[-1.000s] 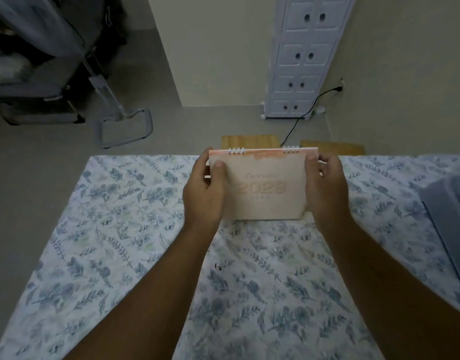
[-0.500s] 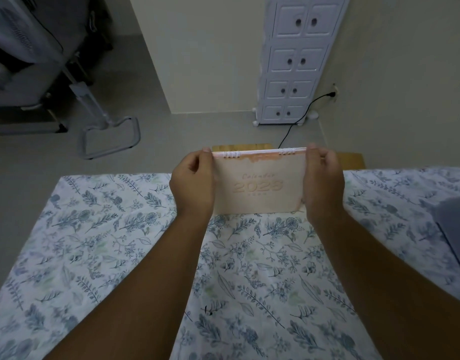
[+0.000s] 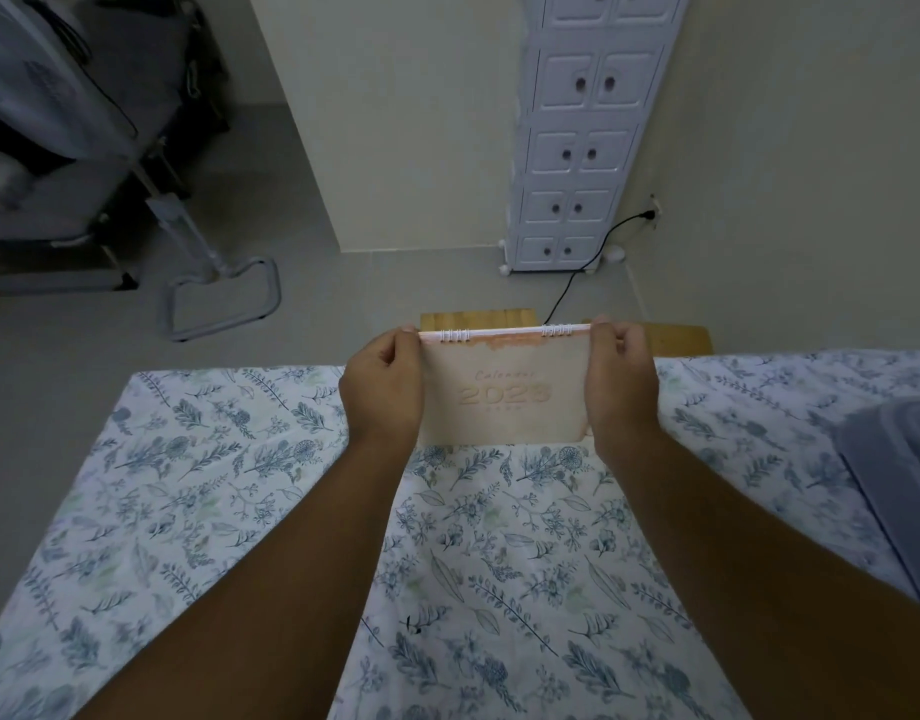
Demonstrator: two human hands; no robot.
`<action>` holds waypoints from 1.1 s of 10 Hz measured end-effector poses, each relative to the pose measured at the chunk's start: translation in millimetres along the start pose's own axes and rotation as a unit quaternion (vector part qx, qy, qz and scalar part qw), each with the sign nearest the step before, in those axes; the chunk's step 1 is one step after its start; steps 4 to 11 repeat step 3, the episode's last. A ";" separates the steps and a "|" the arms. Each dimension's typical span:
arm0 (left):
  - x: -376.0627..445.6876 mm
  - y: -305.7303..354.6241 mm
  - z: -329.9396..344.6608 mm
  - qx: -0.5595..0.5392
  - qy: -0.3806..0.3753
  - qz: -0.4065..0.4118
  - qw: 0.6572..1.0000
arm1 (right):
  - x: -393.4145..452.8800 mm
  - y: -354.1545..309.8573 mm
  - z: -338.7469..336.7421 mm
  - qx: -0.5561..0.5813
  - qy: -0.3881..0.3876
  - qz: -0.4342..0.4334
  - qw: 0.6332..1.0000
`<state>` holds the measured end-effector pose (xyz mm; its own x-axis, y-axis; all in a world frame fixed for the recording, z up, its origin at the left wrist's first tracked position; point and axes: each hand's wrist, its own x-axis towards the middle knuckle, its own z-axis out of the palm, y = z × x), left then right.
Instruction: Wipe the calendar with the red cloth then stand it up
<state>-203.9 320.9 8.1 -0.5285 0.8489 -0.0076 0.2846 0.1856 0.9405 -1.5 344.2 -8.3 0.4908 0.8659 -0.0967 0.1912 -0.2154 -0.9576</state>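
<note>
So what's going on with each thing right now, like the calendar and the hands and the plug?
calendar: upright, cover facing the camera, held at both ends
left hand: closed on the calendar's left end
right hand: closed on the calendar's right end
cabinet: all doors shut
plug: in the wall socket
tablecloth: spread flat

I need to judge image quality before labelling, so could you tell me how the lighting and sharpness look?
Head view: dim and flat, no glare, no hard shadows; wide-angle bending tilts the drawer cabinet; the calendar is sharp enough to read 2023, held by left hand and right hand.
</note>
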 end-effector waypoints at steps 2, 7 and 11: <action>0.3 22.5 -19.1 0.097 -0.045 0.052 0.993 | -1.5 -26.3 -15.6 -0.183 -0.066 -0.031 0.980; -9.3 51.7 -36.5 0.208 -0.067 0.091 0.972 | -14.4 -57.7 -37.0 -0.313 -0.135 -0.094 0.935; -9.3 51.7 -36.5 0.208 -0.067 0.091 0.972 | -14.4 -57.7 -37.0 -0.313 -0.135 -0.094 0.935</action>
